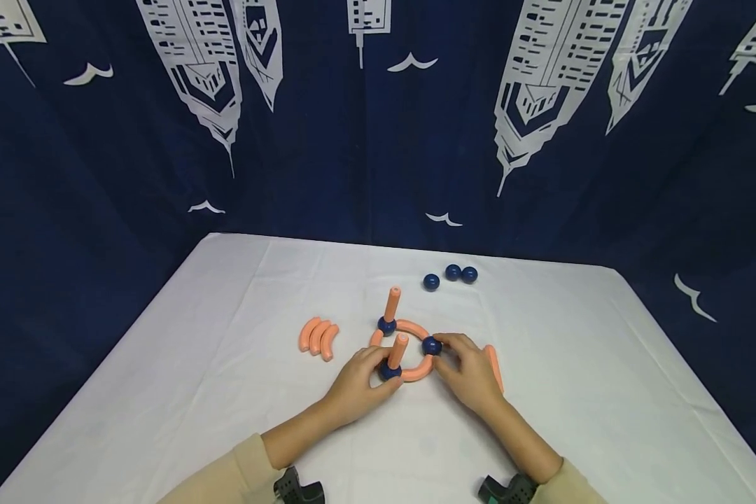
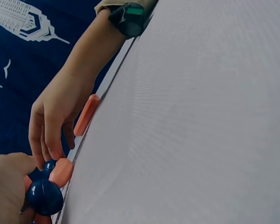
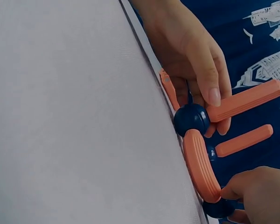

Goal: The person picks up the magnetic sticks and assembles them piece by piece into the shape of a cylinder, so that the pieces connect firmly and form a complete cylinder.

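Near the middle of the white table (image 1: 403,448), a ring of curved orange rods and navy balls (image 1: 418,370) is laid flat, with two straight orange rods stood on it: the near rod (image 1: 397,352) and the far rod (image 1: 393,304). Both are pointed upward from their balls, long axes roughly parallel, kinda like a pair of posts. The near-left ball (image 1: 390,370) is pinched between the thumb and forefinger of the left hand (image 1: 359,385), with just the ball in the gap. The right-side ball (image 1: 431,346) is gripped the same way by the right hand (image 1: 472,373). Part of the ring's left side is covered by the left hand, so how that curved rod meets the near-left ball can't be made out. A loose orange rod (image 1: 493,364) is partly hidden by the right hand. In both wrist views, the wearer's own hand is cut off by the frame edge.
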A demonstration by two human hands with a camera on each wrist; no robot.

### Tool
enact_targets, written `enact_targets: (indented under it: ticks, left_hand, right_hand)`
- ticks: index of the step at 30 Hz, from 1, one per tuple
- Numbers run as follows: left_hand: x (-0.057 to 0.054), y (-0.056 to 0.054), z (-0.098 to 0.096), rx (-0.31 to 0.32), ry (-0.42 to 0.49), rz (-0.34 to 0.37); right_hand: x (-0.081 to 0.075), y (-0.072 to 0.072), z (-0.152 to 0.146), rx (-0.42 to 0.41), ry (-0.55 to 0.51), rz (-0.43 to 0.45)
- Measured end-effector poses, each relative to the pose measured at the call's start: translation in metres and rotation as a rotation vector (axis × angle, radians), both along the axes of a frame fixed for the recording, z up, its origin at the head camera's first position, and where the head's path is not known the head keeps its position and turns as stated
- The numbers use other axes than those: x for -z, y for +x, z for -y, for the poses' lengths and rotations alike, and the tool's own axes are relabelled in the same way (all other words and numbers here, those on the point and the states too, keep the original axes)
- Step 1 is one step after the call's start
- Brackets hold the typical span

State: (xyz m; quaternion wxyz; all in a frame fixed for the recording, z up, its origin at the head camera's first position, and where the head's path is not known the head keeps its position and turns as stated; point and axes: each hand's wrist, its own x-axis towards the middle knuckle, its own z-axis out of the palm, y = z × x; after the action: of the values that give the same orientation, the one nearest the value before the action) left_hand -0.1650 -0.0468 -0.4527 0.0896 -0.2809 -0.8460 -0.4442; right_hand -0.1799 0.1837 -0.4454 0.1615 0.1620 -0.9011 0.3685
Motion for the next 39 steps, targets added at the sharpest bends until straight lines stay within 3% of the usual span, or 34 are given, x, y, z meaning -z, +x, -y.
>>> enact_targets:
  ticks: [8,13,17,22,31,39]
  left_hand:
    - [0.004,-0.005,0.004,-0.027,0.036,-0.057]
    - [0.005,-0.009,0.005,-0.098,0.060,-0.126]
    - [0.004,-0.010,0.006,-0.152,0.089,-0.090]
    - [0.005,-0.009,0.006,-0.157,0.115,-0.029]
    - [0.005,-0.010,0.007,-0.245,0.109,-0.015]
    - [0.006,-0.011,0.009,-0.269,0.115,-0.015]
  right_hand:
    - [0.001,0.002,0.002,-0.043,0.052,-0.080]
    - [-0.002,0.000,0.004,-0.045,0.045,-0.075]
    - [-0.003,0.000,0.005,-0.038,0.035,-0.045]
    - [-0.002,0.002,0.005,-0.026,0.037,-0.021]
    - [-0.003,0.007,0.006,-0.063,0.019,-0.010]
    - [-0.001,0.009,0.009,-0.076,0.025,-0.009]
